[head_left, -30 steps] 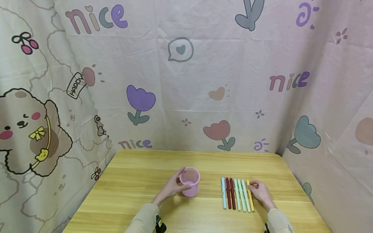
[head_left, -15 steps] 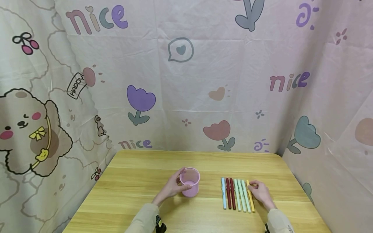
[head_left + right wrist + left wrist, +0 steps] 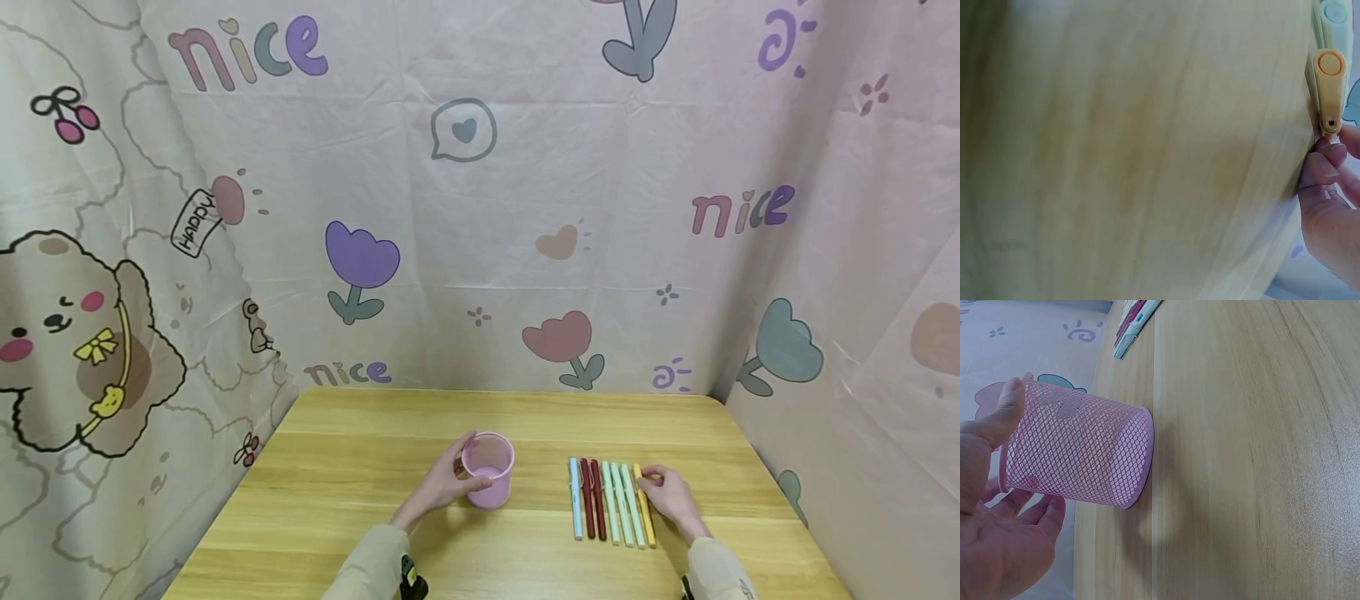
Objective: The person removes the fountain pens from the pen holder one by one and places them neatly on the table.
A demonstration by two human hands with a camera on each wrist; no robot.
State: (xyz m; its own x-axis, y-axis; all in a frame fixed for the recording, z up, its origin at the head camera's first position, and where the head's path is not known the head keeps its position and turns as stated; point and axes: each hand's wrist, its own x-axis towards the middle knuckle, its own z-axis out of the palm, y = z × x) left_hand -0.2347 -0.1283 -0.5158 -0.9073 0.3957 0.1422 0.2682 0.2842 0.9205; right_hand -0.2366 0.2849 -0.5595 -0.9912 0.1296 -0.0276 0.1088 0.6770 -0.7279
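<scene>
My left hand point(image 3: 441, 485) grips a pink mesh pen holder point(image 3: 492, 493), thumb on the near side and fingers around the far side of the rim. In the left wrist view the pen holder point(image 3: 1075, 444) has its base on the tabletop, with the hand point(image 3: 1007, 550) around its open end. To the right, my right hand point(image 3: 673, 498) pinches the yellow pen point(image 3: 647, 523) near its upper end. The right wrist view shows the fingertips of that hand point(image 3: 1329, 209) at the clip end of the yellow pen point(image 3: 1330, 87), which lies at the right end of a row.
Left of the yellow pen lie three light green pens point(image 3: 621, 510), two dark red pens point(image 3: 588, 504) and a light blue pen point(image 3: 576, 504), side by side on the wooden table point(image 3: 360, 433). A patterned curtain point(image 3: 465, 217) hangs behind the table and along both sides.
</scene>
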